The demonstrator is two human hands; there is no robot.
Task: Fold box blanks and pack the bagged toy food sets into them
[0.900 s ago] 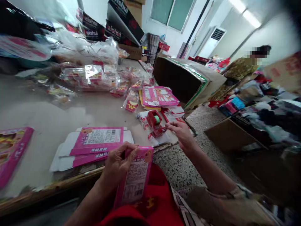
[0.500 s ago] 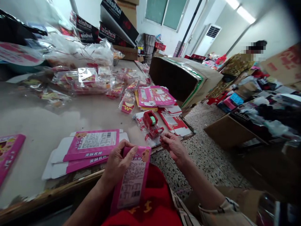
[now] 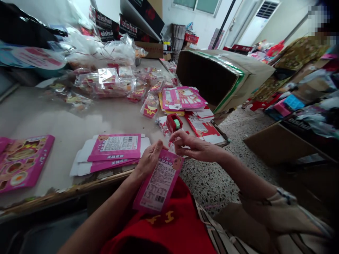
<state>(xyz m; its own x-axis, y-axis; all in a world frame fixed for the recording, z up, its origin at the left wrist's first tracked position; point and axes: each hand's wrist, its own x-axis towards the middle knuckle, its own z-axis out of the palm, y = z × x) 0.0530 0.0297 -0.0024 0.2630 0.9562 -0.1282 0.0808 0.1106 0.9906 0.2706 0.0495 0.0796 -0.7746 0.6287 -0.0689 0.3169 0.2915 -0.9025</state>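
Observation:
My left hand (image 3: 151, 159) grips a pink printed carton (image 3: 159, 183) by its upper left edge, thumb along the top. The carton is tilted over my lap, its text panel facing me. At the carton's top edge is my right hand (image 3: 196, 145), with bent fingers close together; whatever is between the fingertips is too small to make out. Just behind these fingers stands a red tape dispenser (image 3: 172, 121) with a green core, partly hidden by the hand. To the left, flattened pink cartons (image 3: 116, 148) with white flaps lie overlapping on the table (image 3: 66, 128).
Another pink box (image 3: 26, 162) lies at the table's left. Clear-bagged items (image 3: 111, 84) are heaped at the back. Beside the dispenser are stacked pink cartons (image 3: 182, 98) and red cartons (image 3: 203, 127). A large open cardboard box (image 3: 246, 74) lies beyond. A person (image 3: 299, 56) is at the right.
My right hand has moved left from the tape dispenser to the carton's top edge. The carton has tilted and come slightly up and right. The view has turned left.

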